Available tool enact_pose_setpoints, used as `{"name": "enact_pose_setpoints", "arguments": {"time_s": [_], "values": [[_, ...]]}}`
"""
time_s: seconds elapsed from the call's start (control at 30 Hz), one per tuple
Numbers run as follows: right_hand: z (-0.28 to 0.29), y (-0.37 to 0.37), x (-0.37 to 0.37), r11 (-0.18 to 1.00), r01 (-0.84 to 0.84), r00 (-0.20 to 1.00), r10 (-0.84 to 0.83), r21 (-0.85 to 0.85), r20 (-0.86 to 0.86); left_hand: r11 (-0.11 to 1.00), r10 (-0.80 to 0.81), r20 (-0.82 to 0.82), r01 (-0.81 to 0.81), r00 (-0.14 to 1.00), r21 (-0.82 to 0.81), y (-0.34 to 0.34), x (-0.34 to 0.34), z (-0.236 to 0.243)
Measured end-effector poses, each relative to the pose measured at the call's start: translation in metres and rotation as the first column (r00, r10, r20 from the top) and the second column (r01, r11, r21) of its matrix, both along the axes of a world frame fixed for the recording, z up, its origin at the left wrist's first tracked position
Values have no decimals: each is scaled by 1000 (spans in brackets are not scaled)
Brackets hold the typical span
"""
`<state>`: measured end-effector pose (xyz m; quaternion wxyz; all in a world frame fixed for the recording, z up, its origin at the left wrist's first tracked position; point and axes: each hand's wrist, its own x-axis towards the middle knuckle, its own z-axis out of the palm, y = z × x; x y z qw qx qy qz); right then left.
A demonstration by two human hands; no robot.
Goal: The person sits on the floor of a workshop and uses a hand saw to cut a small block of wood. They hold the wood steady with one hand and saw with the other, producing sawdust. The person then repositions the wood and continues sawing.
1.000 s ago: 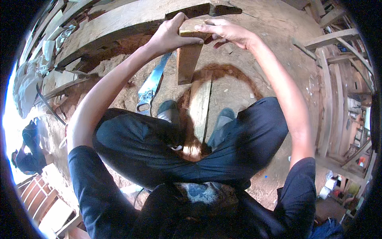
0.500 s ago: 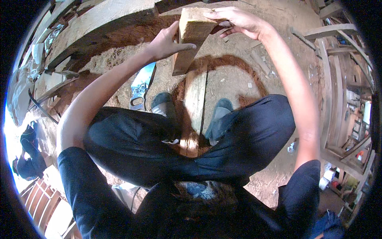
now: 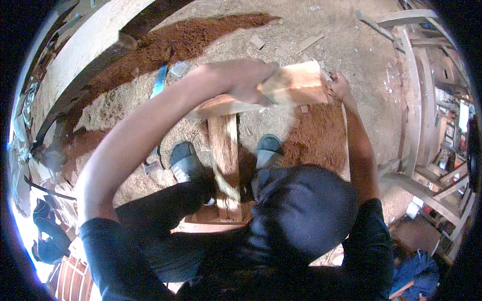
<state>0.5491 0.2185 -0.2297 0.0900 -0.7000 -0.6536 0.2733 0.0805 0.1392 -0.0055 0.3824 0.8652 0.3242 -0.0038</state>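
Note:
A thick squared wooden block [image 3: 304, 83] lies crosswise in front of me, its sunlit end toward the right. My left hand [image 3: 243, 78] is closed over its upper side, thumb toward me, blurred by motion. Just beyond the right end, my right hand [image 3: 340, 86] has its fingers curled in; whether they touch the block or hold something small is hidden. Below the block, a narrower wooden plank [image 3: 224, 145] runs toward me between my feet. A crosspiece [image 3: 216, 227] sits at its near end.
A handsaw [image 3: 159, 81] lies left of my feet, partly behind my left arm. A big timber beam [image 3: 95, 42] crosses the upper left. Reddish sawdust [image 3: 314, 130] and wood scraps [image 3: 311, 42] cover the ground. Wooden frames [image 3: 414, 100] stand at the right.
The block has turned from pointing away to lying crosswise and has come lower. My left hand has moved right with it; my right hand has come down beside its end. My right knee has risen.

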Motion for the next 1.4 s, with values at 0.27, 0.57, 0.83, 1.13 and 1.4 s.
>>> {"name": "enact_pose_setpoints", "arguments": {"time_s": [0.27, 0.57, 0.83, 1.13, 1.4], "values": [[-13, -12, -30, 946, -314, 941, 297, 87, 161, 951, -168, -456, 23, 874, -307, 28, 77, -98], [80, -54, -64, 994, 100, 780, -110, -50, -617, 987, 106, -312, -138, 944, -80, 1, 49, -145], [165, -106, -95, 986, 59, 439, -167, -156, -883, 963, 212, -559, -73, 802, 260, -58, -20, -114], [16, -237, -18, 607, 552, 214, -766, -572, -607, 854, 477, -313, -349, 821, 386, -92, -36, -137], [-11, -382, -31, 491, 597, 345, -871, -635, -350, 889, 446, -262, -390, 856, 241, -122, -87, -154]]}}
